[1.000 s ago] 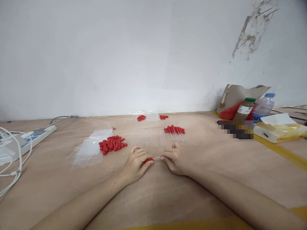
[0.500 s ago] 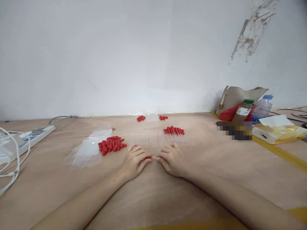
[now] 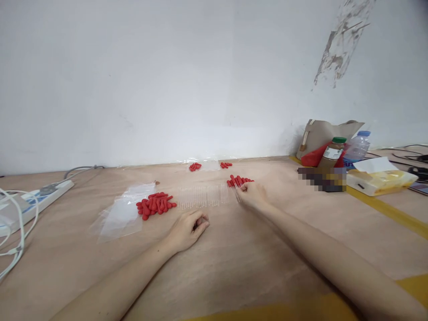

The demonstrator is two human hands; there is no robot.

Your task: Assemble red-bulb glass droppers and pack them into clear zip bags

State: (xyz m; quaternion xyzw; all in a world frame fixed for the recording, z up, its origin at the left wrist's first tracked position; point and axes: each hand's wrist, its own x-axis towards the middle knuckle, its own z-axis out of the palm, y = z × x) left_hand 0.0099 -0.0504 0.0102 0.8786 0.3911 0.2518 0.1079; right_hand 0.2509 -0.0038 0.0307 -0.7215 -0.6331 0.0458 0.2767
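Observation:
My right hand is over the right end of a row of red-bulbed glass droppers, its thumb and forefinger pinched on one, partly hidden by the fingers. My left hand rests on the table with fingers loosely curled, a gap between thumb and forefinger and nothing visible in it. Beyond it, thin clear glass tubes lie side by side in a row. Left of these is a heap of loose red rubber bulbs.
Clear plastic bags lie left of the heap. By the wall are small packs of red bulbs. A power strip with white cables is at far left. At right stand a green-capped bottle, a plastic bottle and a tissue pack.
My right hand has moved right and away from me, from the red-and-clear dropper held between both hands to the dropper row. The left hand has let go and stayed nearly in place.

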